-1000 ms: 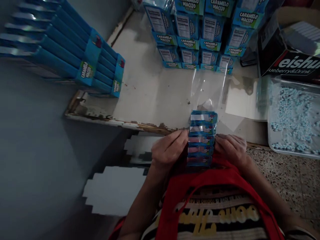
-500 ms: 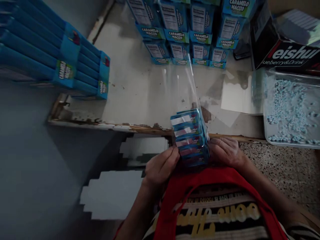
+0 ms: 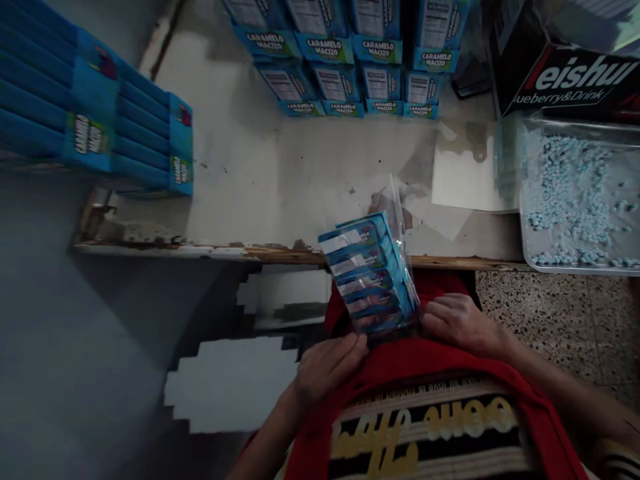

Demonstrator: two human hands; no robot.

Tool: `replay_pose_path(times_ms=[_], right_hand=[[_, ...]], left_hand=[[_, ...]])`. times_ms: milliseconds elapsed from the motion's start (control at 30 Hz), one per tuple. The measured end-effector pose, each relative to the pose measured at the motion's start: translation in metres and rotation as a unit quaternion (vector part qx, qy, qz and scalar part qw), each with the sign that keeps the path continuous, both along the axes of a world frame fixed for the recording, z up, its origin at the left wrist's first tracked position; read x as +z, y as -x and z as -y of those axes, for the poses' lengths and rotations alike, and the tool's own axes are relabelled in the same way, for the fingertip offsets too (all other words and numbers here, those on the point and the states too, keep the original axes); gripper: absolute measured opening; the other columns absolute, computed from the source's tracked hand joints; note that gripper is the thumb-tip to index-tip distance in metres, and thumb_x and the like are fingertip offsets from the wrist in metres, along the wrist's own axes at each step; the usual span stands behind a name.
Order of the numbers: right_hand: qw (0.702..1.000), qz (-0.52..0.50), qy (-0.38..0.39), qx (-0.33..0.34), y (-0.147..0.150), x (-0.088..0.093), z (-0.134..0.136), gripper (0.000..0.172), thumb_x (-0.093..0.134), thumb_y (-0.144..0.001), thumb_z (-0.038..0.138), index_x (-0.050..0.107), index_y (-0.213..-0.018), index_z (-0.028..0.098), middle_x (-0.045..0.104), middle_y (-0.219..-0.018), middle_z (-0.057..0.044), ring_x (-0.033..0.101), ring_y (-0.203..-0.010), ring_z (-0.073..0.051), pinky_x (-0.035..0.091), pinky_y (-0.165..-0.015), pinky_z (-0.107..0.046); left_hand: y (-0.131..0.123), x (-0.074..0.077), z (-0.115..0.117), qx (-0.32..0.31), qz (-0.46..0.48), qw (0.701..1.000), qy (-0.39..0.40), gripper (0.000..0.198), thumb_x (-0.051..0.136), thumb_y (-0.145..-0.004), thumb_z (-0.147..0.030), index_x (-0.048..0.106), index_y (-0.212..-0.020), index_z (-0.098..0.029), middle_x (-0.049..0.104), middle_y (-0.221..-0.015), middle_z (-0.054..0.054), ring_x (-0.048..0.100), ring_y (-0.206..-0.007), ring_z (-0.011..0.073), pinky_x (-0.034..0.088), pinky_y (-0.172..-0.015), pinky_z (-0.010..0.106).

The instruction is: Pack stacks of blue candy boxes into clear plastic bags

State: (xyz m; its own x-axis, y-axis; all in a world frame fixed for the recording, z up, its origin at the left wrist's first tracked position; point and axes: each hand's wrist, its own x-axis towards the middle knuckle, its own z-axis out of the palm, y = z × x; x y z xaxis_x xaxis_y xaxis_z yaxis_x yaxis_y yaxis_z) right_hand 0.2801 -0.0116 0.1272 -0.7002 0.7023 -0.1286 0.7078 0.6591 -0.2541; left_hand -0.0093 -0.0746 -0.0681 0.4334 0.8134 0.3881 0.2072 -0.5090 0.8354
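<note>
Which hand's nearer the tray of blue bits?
Right. Right hand: below-left of the tray, at the lower right of the bag. Left hand: farther left, near the bag's lower left corner.

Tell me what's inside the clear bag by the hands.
The clear bag holds blue boxes in a row, at least five showing, with partly readable printing. Their undersides are hidden, so I can't tell whether more lie beneath.

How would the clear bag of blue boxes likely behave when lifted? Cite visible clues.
The clear bag is probably floppy and slippery, since its film looks thin and glossy. The flat-sided blue boxes, lined up inside, likely stiffen that part. The loose end beyond them may fold over.
</note>
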Motion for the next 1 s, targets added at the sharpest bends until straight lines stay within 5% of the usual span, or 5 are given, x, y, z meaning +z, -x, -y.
replay_pose_path(times_ms=[100,267,433,733,1000], right_hand=[[0.998,-0.011,0.056,-0.005,-0.009,0.004,-0.005,0.03,0.053,-0.111,0.023,0.058,-0.081,0.02,0.061,-0.071,0.002,0.049,-0.061,-0.013,0.033,-0.06,-0.031],[0.953,-0.119,0.165,-0.226,-0.024,-0.001,-0.026,0.059,0.08,-0.092,0.06,0.061,-0.13,0.019,0.074,-0.123,-0.011,0.072,-0.11,-0.022,0.06,-0.088,-0.033],[0.938,-0.142,0.248,-0.197,-0.014,-0.02,-0.02,0.087,0.062,-0.106,0.047,0.015,-0.177,0.027,0.025,-0.182,-0.017,0.026,-0.17,-0.03,0.037,-0.135,-0.054],[0.915,-0.199,0.202,-0.287,-0.018,-0.042,-0.035,0.135,0.096,-0.078,0.046,0.007,-0.178,0.033,0.028,-0.181,-0.018,0.034,-0.166,-0.036,0.04,-0.132,-0.061],[0.93,-0.142,0.122,-0.316,-0.006,-0.089,-0.034,0.101,0.081,-0.087,0.02,0.031,-0.174,0.024,0.062,-0.158,-0.018,0.065,-0.142,-0.034,0.056,-0.118,-0.056]], left_hand=[[0.002,0.006,-0.007,-0.025,0.027,0.999,-0.02,0.038,0.06,-0.107,-0.021,0.069,-0.141,-0.034,0.082,-0.098,0.002,0.079,-0.084,0.0152,0.062,-0.08,0.021],[-0.023,0.009,-0.036,0.069,0.254,0.903,0.34,0.095,0.083,-0.086,-0.065,0.044,-0.167,-0.034,0.063,-0.155,0.021,0.068,-0.138,0.0344,0.063,-0.109,0.045],[-0.048,0.012,-0.05,-0.041,0.282,0.814,0.506,0.109,0.09,-0.08,-0.063,0.042,-0.17,-0.024,0.053,-0.164,0.026,0.064,-0.142,0.0388,0.062,-0.111,0.046],[-0.063,0.038,-0.074,0.179,0.117,0.895,0.392,0.08,0.092,-0.08,-0.046,0.066,-0.151,-0.021,0.072,-0.143,0.017,0.067,-0.136,0.0398,0.052,-0.12,0.061],[-0.083,0.027,-0.084,0.218,0.078,0.913,0.337,0.076,0.09,-0.081,-0.027,0.063,-0.152,-0.026,0.076,-0.134,0.012,0.074,-0.125,0.0314,0.06,-0.109,0.048]])
